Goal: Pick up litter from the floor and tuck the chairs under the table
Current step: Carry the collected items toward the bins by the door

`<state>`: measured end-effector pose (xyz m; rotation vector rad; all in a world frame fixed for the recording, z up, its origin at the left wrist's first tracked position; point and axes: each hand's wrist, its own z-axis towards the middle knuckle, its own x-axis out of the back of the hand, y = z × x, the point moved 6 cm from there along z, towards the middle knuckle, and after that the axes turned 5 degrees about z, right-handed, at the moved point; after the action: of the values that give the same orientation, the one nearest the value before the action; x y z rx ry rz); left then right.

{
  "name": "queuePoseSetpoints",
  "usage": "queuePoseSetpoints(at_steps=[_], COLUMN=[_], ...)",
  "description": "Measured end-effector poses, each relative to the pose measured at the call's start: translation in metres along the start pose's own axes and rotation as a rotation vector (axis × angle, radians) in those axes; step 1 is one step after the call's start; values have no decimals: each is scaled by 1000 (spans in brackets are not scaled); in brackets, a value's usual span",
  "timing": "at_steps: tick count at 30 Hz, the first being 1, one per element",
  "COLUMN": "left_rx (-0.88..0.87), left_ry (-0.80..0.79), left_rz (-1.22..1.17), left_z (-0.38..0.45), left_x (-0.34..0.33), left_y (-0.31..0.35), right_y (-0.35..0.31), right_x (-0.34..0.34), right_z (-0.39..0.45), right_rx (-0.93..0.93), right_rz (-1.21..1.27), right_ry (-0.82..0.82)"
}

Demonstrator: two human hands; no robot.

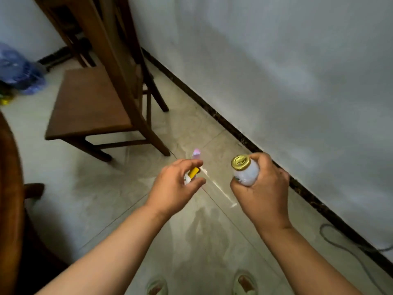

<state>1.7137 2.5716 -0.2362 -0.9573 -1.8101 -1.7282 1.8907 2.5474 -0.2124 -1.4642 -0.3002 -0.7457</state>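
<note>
My right hand (263,188) grips a small white bottle (246,174) with a gold cap, held upright above the floor. In my left hand (175,184) there is a small yellow and white piece of litter (192,173), pinched between fingers and thumb. A little pink scrap (196,152) lies on the tiled floor just beyond my left fingers. A wooden chair (89,105) stands ahead on the left, its seat facing me and its back toward the wall, apart from the round wooden table (8,167) at the left edge.
The white wall with a dark skirting board (234,128) runs diagonally on the right. A grey cable (340,243) lies on the floor at lower right. Blue plastic bags (19,71) are heaped at far left. Another chair (66,35) stands behind. My slippers (244,283) show at the bottom.
</note>
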Motion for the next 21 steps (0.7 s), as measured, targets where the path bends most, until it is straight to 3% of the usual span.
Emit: queuePoseSetpoints(at_steps=[7, 13, 21], left_rx=[174, 196, 348], left_ry=[357, 392, 511], left_rz=[78, 101, 14], left_z=[-20, -6, 52], left_x=[86, 125, 209], left_y=[52, 57, -14], right_y=[-65, -108, -190], right_x=[49, 19, -66], right_z=[39, 69, 140], right_rx=[55, 63, 90], right_rz=[123, 129, 133], right_ry=[-146, -386, -504])
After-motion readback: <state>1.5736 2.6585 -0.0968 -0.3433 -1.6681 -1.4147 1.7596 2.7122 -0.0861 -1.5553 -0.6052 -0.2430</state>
